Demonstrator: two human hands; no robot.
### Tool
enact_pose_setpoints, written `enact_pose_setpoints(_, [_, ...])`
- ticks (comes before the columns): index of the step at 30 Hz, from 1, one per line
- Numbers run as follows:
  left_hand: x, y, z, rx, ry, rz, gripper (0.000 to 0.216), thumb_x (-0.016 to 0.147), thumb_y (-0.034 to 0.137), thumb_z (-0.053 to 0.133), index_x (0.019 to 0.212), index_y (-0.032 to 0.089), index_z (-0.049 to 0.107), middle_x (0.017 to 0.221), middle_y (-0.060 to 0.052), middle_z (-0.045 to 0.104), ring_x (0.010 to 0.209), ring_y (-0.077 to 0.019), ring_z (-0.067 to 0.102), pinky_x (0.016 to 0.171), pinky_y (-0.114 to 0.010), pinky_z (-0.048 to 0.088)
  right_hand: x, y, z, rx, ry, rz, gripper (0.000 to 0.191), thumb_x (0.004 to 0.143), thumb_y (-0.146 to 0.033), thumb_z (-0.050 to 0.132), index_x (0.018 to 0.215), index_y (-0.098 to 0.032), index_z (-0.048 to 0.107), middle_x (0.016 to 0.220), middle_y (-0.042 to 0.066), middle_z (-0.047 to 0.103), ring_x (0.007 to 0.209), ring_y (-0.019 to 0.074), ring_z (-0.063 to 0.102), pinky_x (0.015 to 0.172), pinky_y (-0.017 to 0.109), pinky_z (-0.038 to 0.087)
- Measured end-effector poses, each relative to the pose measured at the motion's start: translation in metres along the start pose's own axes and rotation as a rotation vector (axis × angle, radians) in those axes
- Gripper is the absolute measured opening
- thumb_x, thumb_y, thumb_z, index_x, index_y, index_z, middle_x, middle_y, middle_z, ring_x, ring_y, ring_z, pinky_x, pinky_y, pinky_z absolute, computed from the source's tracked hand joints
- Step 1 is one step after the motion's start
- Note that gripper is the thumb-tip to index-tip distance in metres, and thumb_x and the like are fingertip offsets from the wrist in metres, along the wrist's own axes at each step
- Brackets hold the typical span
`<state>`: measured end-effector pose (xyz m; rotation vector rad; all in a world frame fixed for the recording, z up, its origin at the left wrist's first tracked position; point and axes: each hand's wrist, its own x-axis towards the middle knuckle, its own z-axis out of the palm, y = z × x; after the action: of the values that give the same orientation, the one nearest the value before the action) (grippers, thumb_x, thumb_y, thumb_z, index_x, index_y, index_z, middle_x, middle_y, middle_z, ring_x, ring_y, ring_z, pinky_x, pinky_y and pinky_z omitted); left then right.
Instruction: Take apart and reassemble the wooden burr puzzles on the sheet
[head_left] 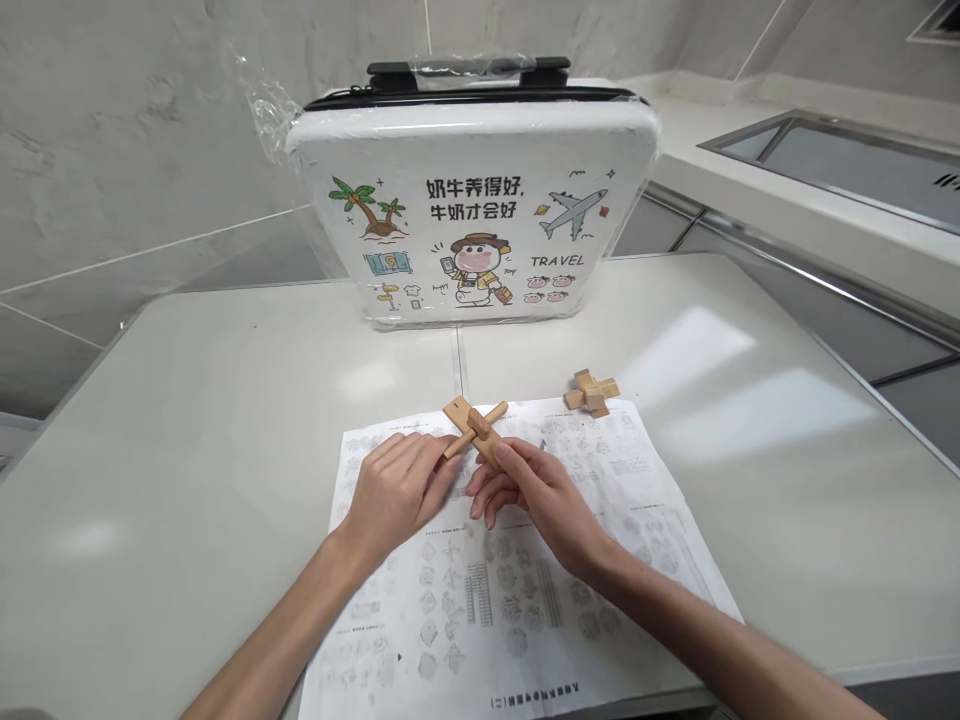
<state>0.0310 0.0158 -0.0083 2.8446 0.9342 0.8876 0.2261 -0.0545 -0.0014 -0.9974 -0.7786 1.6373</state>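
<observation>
Over the printed sheet, both hands hold a small wooden puzzle (478, 427) made of crossed pieces. One piece is a flat wooden slat with a slot near its far end; a thin stick crosses it, and a short block stands up at the crossing. My left hand (397, 487) is closed, fingers pinching the stick's near-left end. With thumb on top and fingers beneath, my right hand (536, 490) grips the slat's near-right end. A second wooden puzzle (592, 393), a knot of interlocked bars, lies beyond the right hand at the sheet's far edge.
The paper sheet (495, 650) is covered with small printed diagrams, upside down to me. At the back of the white table (150, 480) stands a white cartoon suitcase (472, 150) wrapped in clear plastic. A grey wall is behind; a counter with a glass-topped panel (847, 180) is at right.
</observation>
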Motion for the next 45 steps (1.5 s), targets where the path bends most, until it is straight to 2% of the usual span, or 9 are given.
enact_pose_setpoints(6, [-0.006,-0.004,0.007,-0.096,-0.007,-0.147,0.013,0.108,0.026,0.058,0.117,0.019,0.063,0.073,0.003,0.069,0.064,-0.0142,0.063,0.07,-0.03,0.048,0.003,-0.01,-0.011,0.042,0.159,-0.028,0.042,0.1,-0.059,0.066,0.092,-0.018,0.069,0.088,0.007,0.074,0.069,0.0169,0.068,0.059,0.029,0.055])
enact_pose_setpoints(12, [-0.008,-0.005,0.01,-0.115,-0.008,-0.151,0.011,0.106,0.027,0.062,0.114,0.02,0.065,0.072,0.005,0.067,0.061,-0.0123,0.06,0.068,-0.029,0.048,0.01,-0.02,-0.029,0.149,0.256,0.024,0.042,0.092,-0.054,0.076,0.073,-0.018,0.067,0.071,0.004,0.067,0.061,0.0136,0.056,0.055,0.026,0.05])
enact_pose_setpoints(18, [-0.008,-0.005,0.01,-0.135,-0.016,-0.151,0.009,0.106,0.025,0.061,0.112,0.021,0.066,0.07,0.005,0.065,0.06,-0.012,0.058,0.068,-0.029,0.047,0.015,-0.028,-0.038,0.37,0.321,0.103,0.024,0.083,-0.035,0.085,0.081,-0.02,0.066,0.067,-0.003,0.062,0.055,0.0088,0.05,0.047,0.019,0.044])
enact_pose_setpoints(31, [-0.007,-0.003,0.01,-0.14,-0.038,-0.146,0.011,0.107,0.025,0.059,0.107,0.02,0.069,0.068,0.004,0.063,0.059,-0.0126,0.058,0.066,-0.029,0.045,0.019,-0.022,-0.047,0.566,0.29,0.089,0.019,0.09,-0.026,0.081,0.086,-0.016,0.065,0.069,-0.005,0.058,0.051,0.0043,0.046,0.043,0.013,0.044])
enact_pose_setpoints(39, [-0.007,-0.005,0.007,-0.141,-0.077,-0.144,0.011,0.107,0.023,0.057,0.103,0.02,0.068,0.072,0.004,0.069,0.064,-0.0126,0.064,0.068,-0.029,0.046,0.018,-0.025,-0.047,0.597,0.255,0.101,0.026,0.088,-0.03,0.087,0.086,-0.02,0.063,0.069,-0.006,0.056,0.05,0.0041,0.043,0.043,0.013,0.044])
enact_pose_setpoints(45, [-0.007,-0.016,0.002,-0.095,-0.044,-0.184,0.016,0.105,0.026,0.06,0.09,0.02,0.062,0.063,0.007,0.059,0.052,-0.009,0.049,0.055,-0.025,0.037,0.016,-0.026,-0.038,0.487,0.227,0.125,0.033,0.086,-0.042,0.088,0.087,-0.021,0.063,0.067,-0.007,0.053,0.049,0.0048,0.04,0.042,0.015,0.038])
